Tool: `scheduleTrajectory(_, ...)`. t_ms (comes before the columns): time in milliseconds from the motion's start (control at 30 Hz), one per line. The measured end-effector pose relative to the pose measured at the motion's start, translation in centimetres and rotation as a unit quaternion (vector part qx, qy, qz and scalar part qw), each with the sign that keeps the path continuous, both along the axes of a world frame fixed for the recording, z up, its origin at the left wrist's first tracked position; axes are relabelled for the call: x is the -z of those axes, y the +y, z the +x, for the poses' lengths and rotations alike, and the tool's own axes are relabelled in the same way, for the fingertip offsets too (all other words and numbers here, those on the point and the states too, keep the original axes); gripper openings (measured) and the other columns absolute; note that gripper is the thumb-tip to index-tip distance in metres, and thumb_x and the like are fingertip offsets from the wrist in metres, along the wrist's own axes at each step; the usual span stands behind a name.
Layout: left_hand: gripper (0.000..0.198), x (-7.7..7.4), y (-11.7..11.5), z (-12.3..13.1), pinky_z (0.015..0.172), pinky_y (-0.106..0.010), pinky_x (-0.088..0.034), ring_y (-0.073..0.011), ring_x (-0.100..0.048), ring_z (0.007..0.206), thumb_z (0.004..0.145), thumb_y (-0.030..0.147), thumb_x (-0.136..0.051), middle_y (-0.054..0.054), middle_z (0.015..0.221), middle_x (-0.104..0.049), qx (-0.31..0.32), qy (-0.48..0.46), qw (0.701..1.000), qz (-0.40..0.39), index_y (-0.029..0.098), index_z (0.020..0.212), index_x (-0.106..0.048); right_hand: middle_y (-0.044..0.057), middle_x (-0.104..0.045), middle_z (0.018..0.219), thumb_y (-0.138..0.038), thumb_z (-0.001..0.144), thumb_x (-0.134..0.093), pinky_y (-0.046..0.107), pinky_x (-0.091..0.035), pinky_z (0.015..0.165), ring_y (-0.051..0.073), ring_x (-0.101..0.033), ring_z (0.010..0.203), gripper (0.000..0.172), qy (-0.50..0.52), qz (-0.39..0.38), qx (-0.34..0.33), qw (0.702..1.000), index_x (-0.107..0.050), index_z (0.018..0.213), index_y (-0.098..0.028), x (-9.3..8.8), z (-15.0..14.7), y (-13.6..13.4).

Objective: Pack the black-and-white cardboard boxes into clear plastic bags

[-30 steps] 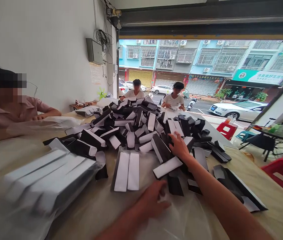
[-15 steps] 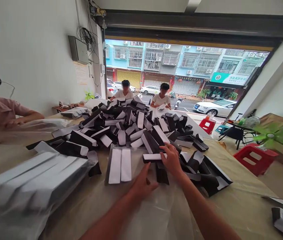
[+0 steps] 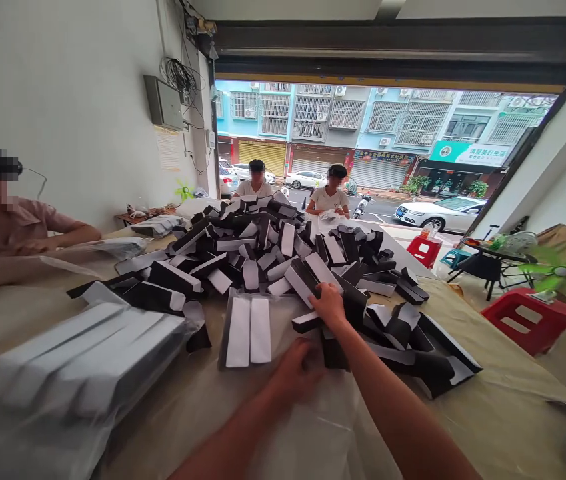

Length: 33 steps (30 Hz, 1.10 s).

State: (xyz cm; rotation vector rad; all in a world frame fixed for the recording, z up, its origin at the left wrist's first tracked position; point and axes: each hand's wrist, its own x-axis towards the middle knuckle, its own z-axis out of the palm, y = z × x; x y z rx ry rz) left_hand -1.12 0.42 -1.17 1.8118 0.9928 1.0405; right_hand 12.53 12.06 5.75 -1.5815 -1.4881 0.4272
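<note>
A heap of black-and-white folded boxes (image 3: 250, 273) covers the middle of the table. My right hand (image 3: 329, 303) is at the near edge of the heap, its fingers closed on a box (image 3: 299, 285). Nearer to me, my left hand (image 3: 297, 367) hovers over clear plastic with curved, parted fingers and nothing in them. Two white boxes (image 3: 250, 331) lie side by side in a clear bag, left of my left hand. One small box (image 3: 307, 323) rests just below my right hand.
A large bag of white boxes (image 3: 87, 353) lies at the left. A person (image 3: 23, 227) sits behind it; two more people (image 3: 330, 197) sit across the table. Black boxes (image 3: 427, 353) lie at the right, near a red stool (image 3: 527, 320).
My right hand has moved slightly left and closed at the heap. My left hand has curled its fingers and shifted a little. The whole view has shifted slightly.
</note>
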Motion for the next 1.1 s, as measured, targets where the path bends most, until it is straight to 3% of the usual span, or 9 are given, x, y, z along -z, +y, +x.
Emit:
scheduleTrajectory(133,0.038,0.4,0.1,0.1,0.077,-0.035,-0.050,-0.0236,-0.061,0.095,0.071,0.018,-0.067,-0.007,0.108,-0.062,-0.006,-0.017,1.000,-0.003,0.018,0.109,-0.064,0.003,-0.068,0.072,-0.034,0.067,-0.078,0.036,-0.056,0.070,0.023,-0.067,0.076,0.021,0.186,-0.008,-0.023,0.982,-0.067,0.075,-0.018,0.0,1.4,1.4)
scheduleTrajectory(267,0.035,0.8,0.4,0.2,0.072,-0.033,-0.049,-0.0237,-0.063,0.091,0.071,0.024,-0.073,-0.008,0.106,-0.064,0.000,-0.055,0.998,-0.023,0.022,0.105,-0.066,0.000,-0.066,0.064,-0.044,0.063,-0.083,0.032,-0.058,0.060,0.018,-0.065,0.063,0.032,0.351,0.003,-0.056,0.935,-0.065,0.071,-0.020,0.1,2.7,1.2)
scheduleTrajectory(367,0.031,0.8,0.5,0.2,0.070,-0.032,-0.049,-0.0214,-0.063,0.085,0.078,0.038,-0.071,-0.008,0.102,-0.066,0.009,-0.101,0.993,-0.059,0.020,0.102,-0.067,-0.001,-0.066,0.064,-0.042,0.061,-0.087,0.029,-0.059,0.059,0.016,-0.064,0.061,0.032,0.433,0.009,-0.082,0.898,-0.065,0.072,-0.021,0.2,3.4,-0.6)
scheduleTrajectory(500,0.051,0.5,0.7,0.1,0.066,-0.032,-0.049,-0.0237,-0.065,0.086,0.080,0.062,-0.065,-0.010,0.099,-0.070,0.032,-0.182,0.972,-0.146,0.018,0.108,-0.067,0.000,-0.070,0.074,-0.041,0.058,-0.090,0.026,-0.058,0.061,0.015,-0.066,0.066,0.039,0.489,-0.010,-0.136,0.862,-0.072,0.085,-0.020,1.0,3.4,-4.6)
scheduleTrajectory(633,0.069,-0.4,0.8,-0.2,0.073,-0.035,-0.053,-0.0285,-0.066,0.098,0.075,0.072,-0.064,-0.014,0.114,-0.069,0.017,-0.278,0.945,-0.169,0.018,0.119,-0.065,0.002,-0.072,0.077,-0.044,0.061,-0.089,0.025,-0.054,0.057,0.014,-0.064,0.065,0.044,0.489,-0.067,-0.199,0.847,-0.075,0.093,-0.017,2.1,2.7,-8.2)
scheduleTrajectory(767,0.064,-1.5,0.4,-0.5,0.082,-0.037,-0.052,-0.0288,-0.067,0.100,0.075,0.065,-0.071,-0.012,0.110,-0.072,0.000,-0.327,0.928,-0.178,0.018,0.118,-0.067,0.000,-0.070,0.076,-0.049,0.073,-0.080,0.023,-0.049,0.055,0.012,-0.062,0.063,0.040,0.421,-0.156,-0.295,0.843,-0.074,0.100,-0.020,2.9,2.1,-10.3)
scheduleTrajectory(933,0.051,-1.5,0.4,-0.6,0.092,-0.039,-0.049,-0.0313,-0.066,0.103,0.060,0.051,-0.088,-0.011,0.100,-0.075,-0.035,-0.364,0.912,-0.185,0.016,0.095,-0.075,0.001,-0.071,0.083,-0.051,0.074,-0.077,0.024,-0.050,0.065,0.013,-0.063,0.072,0.035,0.285,-0.154,-0.344,0.881,-0.074,0.089,-0.020,3.0,1.4,-10.4)
scheduleTrajectory(1100,0.052,-1.3,0.4,-0.4,0.081,-0.037,-0.052,-0.0289,-0.070,0.088,0.054,0.050,-0.091,-0.012,0.089,-0.076,-0.069,-0.371,0.895,-0.237,0.013,0.087,-0.075,0.002,-0.071,0.077,-0.052,0.080,-0.064,0.029,-0.051,0.062,0.017,-0.065,0.068,0.034,0.158,-0.112,-0.270,0.943,-0.071,0.088,-0.019,3.4,2.5,-9.7)
